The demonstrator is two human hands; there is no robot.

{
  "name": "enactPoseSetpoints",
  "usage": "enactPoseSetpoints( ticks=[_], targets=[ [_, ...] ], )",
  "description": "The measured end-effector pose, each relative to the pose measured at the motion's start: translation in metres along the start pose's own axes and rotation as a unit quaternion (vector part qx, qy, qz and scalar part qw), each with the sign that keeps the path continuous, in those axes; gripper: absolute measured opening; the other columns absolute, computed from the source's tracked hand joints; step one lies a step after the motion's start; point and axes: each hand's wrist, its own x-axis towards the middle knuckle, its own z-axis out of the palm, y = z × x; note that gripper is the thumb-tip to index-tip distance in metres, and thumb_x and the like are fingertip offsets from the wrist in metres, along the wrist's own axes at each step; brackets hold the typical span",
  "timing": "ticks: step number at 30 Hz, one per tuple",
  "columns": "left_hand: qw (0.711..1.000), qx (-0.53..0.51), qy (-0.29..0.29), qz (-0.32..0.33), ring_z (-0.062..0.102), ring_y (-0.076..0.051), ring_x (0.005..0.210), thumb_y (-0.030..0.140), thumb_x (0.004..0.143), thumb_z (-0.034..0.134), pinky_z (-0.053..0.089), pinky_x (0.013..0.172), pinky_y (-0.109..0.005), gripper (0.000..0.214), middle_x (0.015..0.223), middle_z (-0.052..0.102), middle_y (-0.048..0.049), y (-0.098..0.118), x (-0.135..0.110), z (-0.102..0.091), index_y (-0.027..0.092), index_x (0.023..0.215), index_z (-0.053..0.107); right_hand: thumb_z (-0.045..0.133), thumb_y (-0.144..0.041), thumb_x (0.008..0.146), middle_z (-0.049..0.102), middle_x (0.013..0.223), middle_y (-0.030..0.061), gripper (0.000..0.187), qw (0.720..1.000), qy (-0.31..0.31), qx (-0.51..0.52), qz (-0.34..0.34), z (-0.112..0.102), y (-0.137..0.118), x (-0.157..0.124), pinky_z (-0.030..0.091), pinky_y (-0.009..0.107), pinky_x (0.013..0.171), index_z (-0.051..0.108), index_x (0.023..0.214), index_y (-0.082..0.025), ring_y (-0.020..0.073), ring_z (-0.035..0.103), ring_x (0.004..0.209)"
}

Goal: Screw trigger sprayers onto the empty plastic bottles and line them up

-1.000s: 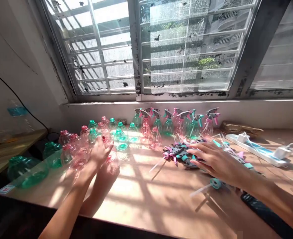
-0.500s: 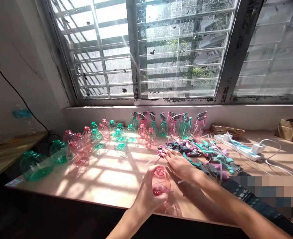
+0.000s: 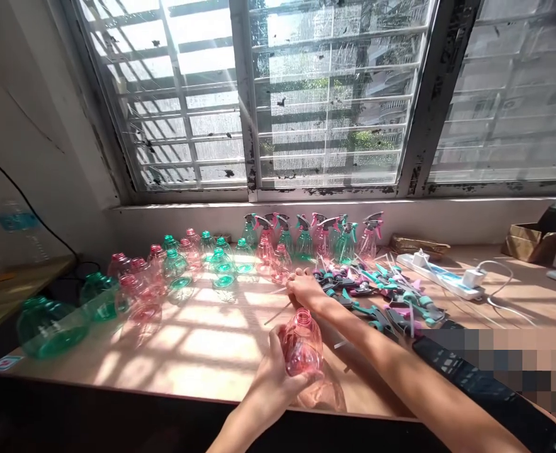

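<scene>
My left hand [image 3: 278,374] is wrapped around a clear pink spray bottle [image 3: 303,352]. The bottle has no top and leans slightly near the table's front edge, its open neck facing up. Beyond it, my right hand [image 3: 305,287] has its fingers curled at the left end of a pile of spray trigger heads [image 3: 376,292]. What the fingers close on is mostly hidden; it looks like a trigger head, as a thin white tube [image 3: 278,290] sticks out to their left. The pile mixes pink, teal and dark grey parts with white tubes.
Several open pink and green bottles [image 3: 223,267] stand on the left and at the back. Along the wall below the window is a row of bottles with trigger tops [image 3: 325,236]. On the right are a power strip [image 3: 441,277], a cardboard box [image 3: 526,242] and a dark phone-like slab [image 3: 480,387].
My right hand has drawn a little to the left, and its fingers have gone from stretched out to curled. My left hand keeps the pink bottle, now tilted differently. The view has shifted slightly.
</scene>
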Motion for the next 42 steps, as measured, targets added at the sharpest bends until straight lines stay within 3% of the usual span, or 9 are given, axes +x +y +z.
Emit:
enactPoseSetpoints(
  ticks=[6,9,13,14,18,24,32,36,42],
  targets=[
    [0.998,-0.064,0.007,0.028,0.065,-0.032,0.119,0.038,0.077,0.083,0.052,0.105,-0.049,0.078,0.14,0.057,-0.0118,0.005,0.0,-0.003,0.032,0.141,0.04,0.026,-0.048,0.107,0.067,0.128,0.0157,0.048,0.949,0.186,0.203,0.156,-0.048,-0.024,0.008,0.048,0.051,0.102,0.05,0.138,-0.02,0.0295,0.06,0.118],
    [0.992,-0.117,0.02,0.031,0.064,-0.031,0.116,0.038,0.075,0.086,0.056,0.096,-0.044,0.071,0.142,0.054,-0.0121,0.007,-0.001,-0.003,0.031,0.136,0.051,0.012,-0.05,0.106,0.068,0.123,0.0143,0.057,0.911,0.197,0.308,0.189,-0.079,-0.035,-0.011,0.058,0.046,0.09,0.042,0.145,-0.022,0.0279,0.068,0.11],
    [0.981,-0.185,0.057,0.031,0.061,-0.027,0.118,0.031,0.07,0.089,0.057,0.094,-0.039,0.072,0.142,0.052,-0.0103,0.001,0.003,0.001,0.032,0.128,0.046,0.033,-0.06,0.102,0.073,0.101,0.0077,0.052,0.878,0.163,0.396,0.213,-0.102,-0.047,-0.081,0.06,0.036,0.061,0.05,0.14,-0.028,0.0258,0.073,0.084],
    [0.98,-0.187,0.066,0.031,0.063,-0.024,0.113,0.029,0.07,0.089,0.058,0.092,-0.038,0.071,0.139,0.054,-0.0091,-0.001,0.004,0.001,0.032,0.124,0.044,0.044,-0.061,0.1,0.072,0.096,0.0051,0.048,0.841,0.179,0.446,0.248,-0.102,-0.049,-0.103,0.057,0.033,0.055,0.054,0.136,-0.031,0.0243,0.072,0.078],
    [0.981,-0.177,0.071,0.024,0.068,-0.021,0.096,0.027,0.066,0.093,0.058,0.088,-0.037,0.07,0.119,0.063,-0.003,-0.002,0.005,0.0,0.031,0.118,0.045,0.079,-0.054,0.083,0.071,0.092,0.0017,0.044,0.791,0.234,0.46,0.328,-0.086,-0.047,-0.178,0.058,0.031,0.068,0.064,0.119,-0.032,0.0226,0.069,0.082],
    [0.989,-0.115,0.09,0.025,0.059,-0.031,0.125,0.053,0.077,0.081,0.047,0.106,-0.044,0.079,0.138,0.057,-0.0118,0.0,0.003,-0.007,0.029,0.139,0.038,0.07,-0.063,0.086,0.062,0.066,-0.0041,0.037,0.727,0.129,0.547,0.395,-0.082,-0.041,-0.216,0.029,0.021,0.037,0.069,0.099,-0.028,0.0095,0.042,0.042],
    [0.99,-0.106,0.093,0.023,0.06,-0.03,0.119,0.057,0.081,0.076,0.052,0.097,-0.041,0.068,0.137,0.059,-0.0124,0.0,0.007,-0.012,0.026,0.133,0.045,0.073,-0.058,0.085,0.062,0.065,-0.002,0.04,0.711,0.098,0.582,0.383,-0.095,-0.044,-0.214,0.039,0.022,0.05,0.068,0.07,-0.022,0.0114,0.047,0.053],
    [0.989,-0.1,0.095,0.042,0.059,-0.028,0.116,0.058,0.082,0.075,0.052,0.094,-0.039,0.066,0.139,0.058,-0.0113,0.0,0.007,-0.013,0.027,0.133,0.048,0.07,-0.059,0.087,0.06,0.062,-0.0018,0.043,0.739,0.059,0.57,0.355,-0.093,-0.041,-0.213,0.037,0.023,0.049,0.068,0.067,-0.021,0.0123,0.047,0.053],
    [0.991,-0.091,0.093,0.037,0.057,-0.03,0.122,0.054,0.084,0.075,0.049,0.1,-0.043,0.068,0.14,0.056,-0.0112,0.003,0.007,-0.014,0.03,0.14,0.045,0.077,-0.062,0.079,0.057,0.056,-0.0042,0.047,0.737,0.049,0.568,0.364,-0.091,-0.037,-0.216,0.026,0.023,0.048,0.066,0.064,-0.019,0.009,0.038,0.047]
  ],
)
